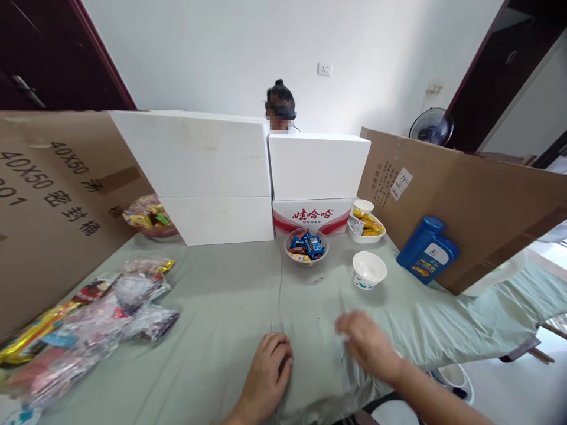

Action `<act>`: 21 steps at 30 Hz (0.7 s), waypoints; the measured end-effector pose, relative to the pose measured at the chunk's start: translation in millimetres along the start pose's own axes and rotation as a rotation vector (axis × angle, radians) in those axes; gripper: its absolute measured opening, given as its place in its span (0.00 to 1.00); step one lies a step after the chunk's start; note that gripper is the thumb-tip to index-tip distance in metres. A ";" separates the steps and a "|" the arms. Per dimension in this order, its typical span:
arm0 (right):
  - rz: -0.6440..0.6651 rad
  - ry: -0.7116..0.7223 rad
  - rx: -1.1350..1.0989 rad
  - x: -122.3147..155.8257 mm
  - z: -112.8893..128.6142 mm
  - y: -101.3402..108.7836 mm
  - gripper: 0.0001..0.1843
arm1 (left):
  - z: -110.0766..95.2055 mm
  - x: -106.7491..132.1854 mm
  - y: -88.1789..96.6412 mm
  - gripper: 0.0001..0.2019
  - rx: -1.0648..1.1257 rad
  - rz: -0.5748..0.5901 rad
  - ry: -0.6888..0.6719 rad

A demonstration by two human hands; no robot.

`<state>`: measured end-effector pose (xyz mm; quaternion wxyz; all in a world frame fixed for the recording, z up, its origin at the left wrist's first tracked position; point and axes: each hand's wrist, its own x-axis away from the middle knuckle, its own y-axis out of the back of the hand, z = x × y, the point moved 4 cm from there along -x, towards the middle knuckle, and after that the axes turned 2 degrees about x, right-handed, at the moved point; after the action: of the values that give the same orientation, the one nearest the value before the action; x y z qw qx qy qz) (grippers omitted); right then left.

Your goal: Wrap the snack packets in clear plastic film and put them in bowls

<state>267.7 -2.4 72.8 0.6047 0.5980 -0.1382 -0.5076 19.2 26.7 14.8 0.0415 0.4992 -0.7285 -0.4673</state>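
Observation:
My left hand (268, 373) rests on the green tablecloth (208, 330) near the front edge, palm down. Its fingers are curled together with the thumb beside them, and nothing shows in it. My right hand (365, 345) is over the cloth to the right, smeared by motion, so I cannot make out its fingers or anything in them. Beyond it stands a white paper bowl (369, 269) with a blue print. A clear plastic bowl (325, 251) of small wrapped snacks, many in blue wrappers, sits farther back in the middle.
Several packaged snacks (101, 319) lie heaped at left. White boxes (217, 171) and a red-and-white carton (316, 215) form a wall; a person (280, 103) is behind it. Cardboard panels (411, 177) flank the table. A blue bottle (427, 251) and an oval dish (365, 238) stand at right.

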 end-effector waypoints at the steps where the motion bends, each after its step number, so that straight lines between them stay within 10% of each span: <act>1: -0.097 -0.094 0.107 -10.9 -21.8 17.5 0.15 | 0.3 -0.7 0.0 0.06 0.005 0.003 0.003; 3: -0.149 -0.350 0.320 -31.5 -66.8 44.7 0.16 | 0.9 -1.9 0.0 0.06 0.014 0.006 0.013; 8: 0.333 -0.711 0.373 -60.3 -142.8 44.0 0.28 | -0.1 -3.9 1.1 0.07 0.042 0.014 0.026; 14: 0.722 -0.771 0.252 -65.4 -160.2 15.8 0.45 | -1.9 -5.5 2.8 0.06 0.082 0.021 0.043; 21: 0.745 -0.812 0.379 -76.4 -142.1 29.0 0.35 | -3.5 -4.2 3.1 0.06 0.114 0.008 0.076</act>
<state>356.6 133.3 96.4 0.5233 0.3643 -0.6486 -0.4157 21.0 27.9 20.7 0.0425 0.5150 -0.7540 -0.4055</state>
